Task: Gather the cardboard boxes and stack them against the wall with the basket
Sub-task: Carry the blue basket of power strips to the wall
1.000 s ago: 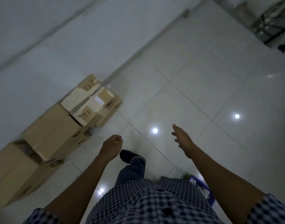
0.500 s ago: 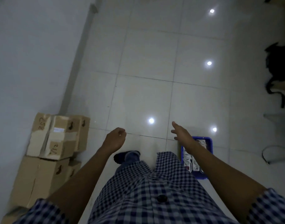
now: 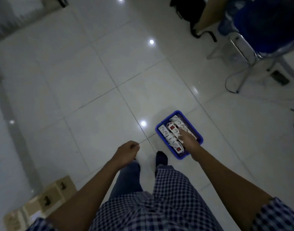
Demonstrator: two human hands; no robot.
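A blue plastic basket (image 3: 196, 132) holding several white power strips sits on the tiled floor right of my feet. My right hand (image 3: 188, 139) hangs over it with fingers extended and holds nothing. My left hand (image 3: 127, 151) hovers above the floor left of the basket, fingers loosely curled and holding nothing. Stacked cardboard boxes (image 3: 48, 199) show at the bottom left beside the wall, partly hidden by my left arm.
A blue chair (image 3: 263, 27) on metal legs stands at the top right, with a black bag (image 3: 188, 12) and a cable (image 3: 229, 84) on the floor near it. The wall's base (image 3: 8, 100) runs down the left side. White tiles spread ahead.
The view has swung right and down, away from the boxes, which slid to the bottom left corner. The basket now lies in full view, and my right hand has reached over it.
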